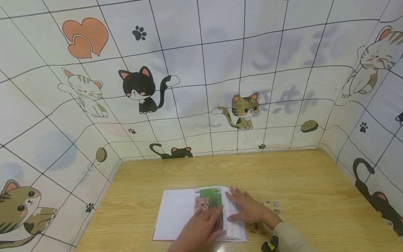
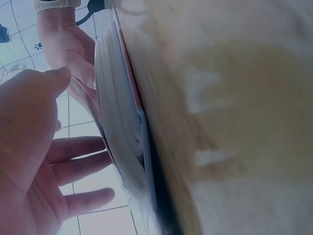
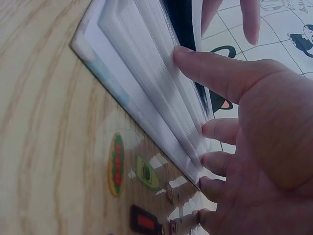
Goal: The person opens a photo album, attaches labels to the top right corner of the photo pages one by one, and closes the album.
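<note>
An open photo album (image 1: 176, 214) lies on the wooden table, its left side a blank white page. A cat picture with a green background (image 1: 215, 196) shows in the middle. My left hand (image 1: 200, 227) rests over the lower part of this picture, fingers extended; the left wrist view shows its spread fingers at the album's side. My right hand (image 1: 248, 207) lies on the right-hand pages with fingers spread. In the right wrist view its thumb (image 3: 215, 68) touches the edges of the thick page stack (image 3: 146, 73), and the other fingertips are along the far end.
A clear sticker sheet (image 3: 146, 171) with small food pictures lies right of the album, partly under the right forearm. A black and yellow object (image 1: 270, 244) is by the right sleeve. Cat-patterned cloth walls (image 1: 204, 84) enclose the table (image 1: 302, 182) at the back and sides.
</note>
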Demonstrator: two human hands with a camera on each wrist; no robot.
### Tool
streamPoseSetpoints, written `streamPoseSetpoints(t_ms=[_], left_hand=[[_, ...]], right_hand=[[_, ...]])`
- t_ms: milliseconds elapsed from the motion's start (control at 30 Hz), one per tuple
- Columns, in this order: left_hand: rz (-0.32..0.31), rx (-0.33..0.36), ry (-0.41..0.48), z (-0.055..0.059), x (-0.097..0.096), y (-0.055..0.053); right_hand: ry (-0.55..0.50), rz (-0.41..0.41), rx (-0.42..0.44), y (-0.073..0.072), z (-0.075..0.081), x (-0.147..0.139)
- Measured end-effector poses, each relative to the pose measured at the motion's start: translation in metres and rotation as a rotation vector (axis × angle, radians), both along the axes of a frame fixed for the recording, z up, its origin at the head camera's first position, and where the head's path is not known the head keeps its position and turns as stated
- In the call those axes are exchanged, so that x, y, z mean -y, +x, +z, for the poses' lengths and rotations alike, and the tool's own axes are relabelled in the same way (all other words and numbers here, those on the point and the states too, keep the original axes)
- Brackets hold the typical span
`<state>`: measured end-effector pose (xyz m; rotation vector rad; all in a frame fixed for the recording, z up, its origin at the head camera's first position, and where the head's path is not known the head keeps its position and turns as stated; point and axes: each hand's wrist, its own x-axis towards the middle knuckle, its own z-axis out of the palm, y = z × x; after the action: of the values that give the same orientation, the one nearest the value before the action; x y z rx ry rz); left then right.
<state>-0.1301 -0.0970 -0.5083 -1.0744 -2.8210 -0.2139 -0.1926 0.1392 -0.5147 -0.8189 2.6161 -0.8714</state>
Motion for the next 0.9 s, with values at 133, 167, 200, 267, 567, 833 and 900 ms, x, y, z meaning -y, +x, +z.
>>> streamPoseSetpoints(t_ms=[133,167,200,267,567,833,900], left_hand=[[-0.027,-0.048,0.018,0.001,-0.002,0.0],[-0.032,-0.059,0.03,0.002,-0.002,0.0],[-0.033,-0.059,0.046,0.002,-0.003,0.0],[-0.032,-0.082,0.093,0.004,-0.004,-0.001],[0.087,0.039,0.321,0.013,-0.007,0.0],[0.132,-0.044,0.445,0.018,-0.008,-0.001],[0.147,-0.057,0.481,0.019,-0.007,-0.001]], right_hand=[[-0.003,-0.001,0.003,0.0,0.0,0.0],[-0.004,-0.003,0.005,0.0,0.0,-0.001],[-0.004,-0.003,0.006,0.0,0.0,-0.001],[-0.006,-0.007,0.008,0.0,0.0,-0.001],[-0.007,-0.013,-0.001,0.001,-0.001,-0.001],[-0.007,-0.003,-0.032,0.0,-0.004,-0.002],[-0.009,-0.001,-0.039,0.0,-0.004,-0.002]])
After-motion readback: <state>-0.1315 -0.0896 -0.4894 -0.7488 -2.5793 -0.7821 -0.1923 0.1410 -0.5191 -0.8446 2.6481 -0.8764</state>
